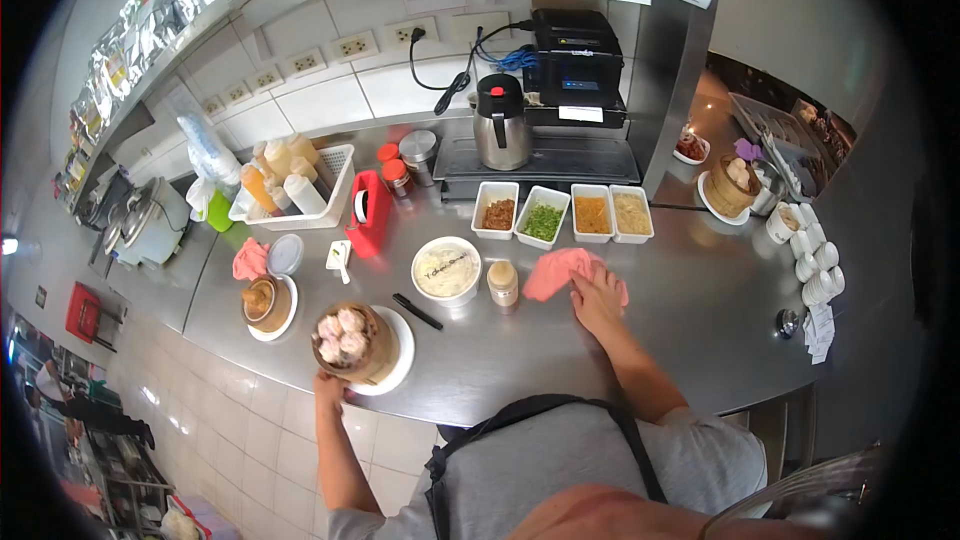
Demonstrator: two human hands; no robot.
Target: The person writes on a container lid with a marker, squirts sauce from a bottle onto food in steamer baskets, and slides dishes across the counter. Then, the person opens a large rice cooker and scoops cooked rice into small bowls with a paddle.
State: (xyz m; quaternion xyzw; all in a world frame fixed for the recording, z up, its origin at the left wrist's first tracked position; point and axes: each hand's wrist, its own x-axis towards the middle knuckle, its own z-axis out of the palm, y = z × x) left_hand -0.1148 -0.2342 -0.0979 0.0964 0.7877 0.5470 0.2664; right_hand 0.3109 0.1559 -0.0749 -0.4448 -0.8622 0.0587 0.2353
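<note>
My left hand (329, 386) is at the counter's front edge, closed on the near left rim of a white plate (402, 360); its fingertips are partly hidden. On that plate stands a round bamboo steamer (375, 368) with several pale dumplings (343, 335) in it. My right hand (598, 296) rests on a crumpled pink cloth (550, 275), its fingers bent over the fabric. Left of the cloth stand a small capped shaker bottle (503, 286) and a white tub (446, 292) with writing on its lid. A black marker (417, 311) lies between tub and plate.
Four white trays of toppings (543, 218) stand behind the cloth, before a steel jug (502, 135). At left are a smaller steamer (268, 315), a white basket (335, 202) and a red dispenser (370, 215). Stacked cups (822, 270) and a bell (787, 322) are at right.
</note>
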